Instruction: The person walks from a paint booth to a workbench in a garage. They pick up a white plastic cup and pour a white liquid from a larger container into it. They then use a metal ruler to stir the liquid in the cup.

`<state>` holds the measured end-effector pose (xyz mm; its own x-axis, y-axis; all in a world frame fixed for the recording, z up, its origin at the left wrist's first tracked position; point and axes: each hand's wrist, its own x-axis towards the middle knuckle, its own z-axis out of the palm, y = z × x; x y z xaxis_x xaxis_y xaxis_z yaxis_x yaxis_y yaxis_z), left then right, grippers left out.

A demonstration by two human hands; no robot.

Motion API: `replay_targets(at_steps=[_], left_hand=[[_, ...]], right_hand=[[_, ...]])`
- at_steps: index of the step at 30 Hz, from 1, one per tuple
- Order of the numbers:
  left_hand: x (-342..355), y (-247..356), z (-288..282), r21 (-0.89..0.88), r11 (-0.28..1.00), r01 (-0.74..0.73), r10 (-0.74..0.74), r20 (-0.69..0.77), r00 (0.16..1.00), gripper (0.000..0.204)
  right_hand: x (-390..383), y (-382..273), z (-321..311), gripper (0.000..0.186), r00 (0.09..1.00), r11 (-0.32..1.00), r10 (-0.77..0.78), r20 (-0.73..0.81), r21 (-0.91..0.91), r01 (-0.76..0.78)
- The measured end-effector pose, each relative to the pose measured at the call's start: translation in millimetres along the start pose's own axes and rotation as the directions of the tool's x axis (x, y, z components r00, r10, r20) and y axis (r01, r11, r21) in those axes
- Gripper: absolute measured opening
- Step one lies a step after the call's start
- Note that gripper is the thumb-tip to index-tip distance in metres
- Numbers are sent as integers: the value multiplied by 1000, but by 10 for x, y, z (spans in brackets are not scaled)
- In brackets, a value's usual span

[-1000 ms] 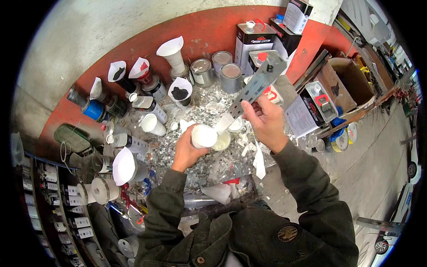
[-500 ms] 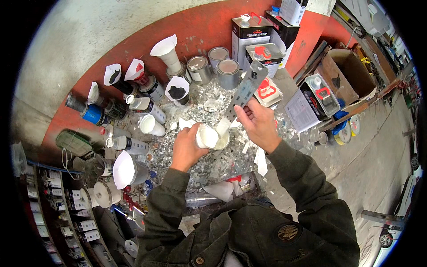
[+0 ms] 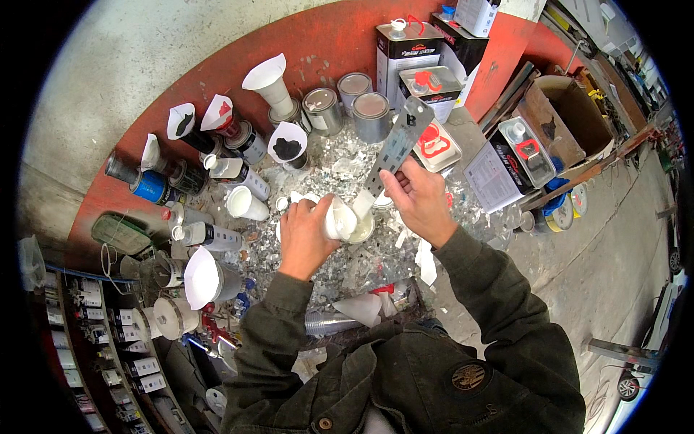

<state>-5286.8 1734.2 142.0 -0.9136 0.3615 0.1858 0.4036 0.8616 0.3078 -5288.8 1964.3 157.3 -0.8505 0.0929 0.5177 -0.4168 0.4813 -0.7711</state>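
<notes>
Red and pale paint covers the wall [image 3: 325,36] behind a workbench [image 3: 336,269] crusted with flakes and smears, where a person in a dark green jacket [image 3: 405,369] works with two bare hands. With 12 o'clock at the top of the view, the left hand [image 3: 305,235] is curled around a white cup [image 3: 338,220], fingers and thumb closed about its side. That cup lies at 2 o'clock from the hand's middle, tilted, its mouth leaning toward 3 o'clock and a pale container [image 3: 363,230] just beside it. The left hand appears the nearer of the two to that container, which sits at 8 o'clock from the right hand [image 3: 419,204].

Thumb and fingers of the right hand pinch a perforated metal strip [image 3: 399,148]. Its long axis runs from 1 o'clock down to 7, the white-coated lower end meeting the gap where cup and container crowd together; whether it touches either rim cannot be told.

Another white cup [image 3: 247,204] stands at 10 o'clock from the left hand, well apart. A grey can [image 3: 371,119] stands toward 12, a square-sided tin [image 3: 409,65] behind it at 1, and a cardboard box [image 3: 553,123] at 2.
</notes>
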Motion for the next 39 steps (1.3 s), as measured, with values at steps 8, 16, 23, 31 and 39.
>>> replay_targets(at_steps=[8,16,23,31,39], left_hand=[[33,-18,-79,-96,995,1,3,41,999,80],[207,-365,-103,-507,861,38,76,202,977,81],[322,-434,-105,-537,843,-40,166,189,968,80],[327,-387,33,-516,854,-72,123,64,990,78],[380,-408,262,-574,817,54,-82,-23,996,79]], right_hand=[[-8,7,3,23,1000,999,27,1,47,-27],[-25,30,-20,25,999,998,34,21,53,-35],[-53,58,-30,26,998,992,60,20,106,-62],[-150,-20,-124,17,984,957,175,43,229,-180],[-207,-120,-148,14,987,971,154,41,180,-159]])
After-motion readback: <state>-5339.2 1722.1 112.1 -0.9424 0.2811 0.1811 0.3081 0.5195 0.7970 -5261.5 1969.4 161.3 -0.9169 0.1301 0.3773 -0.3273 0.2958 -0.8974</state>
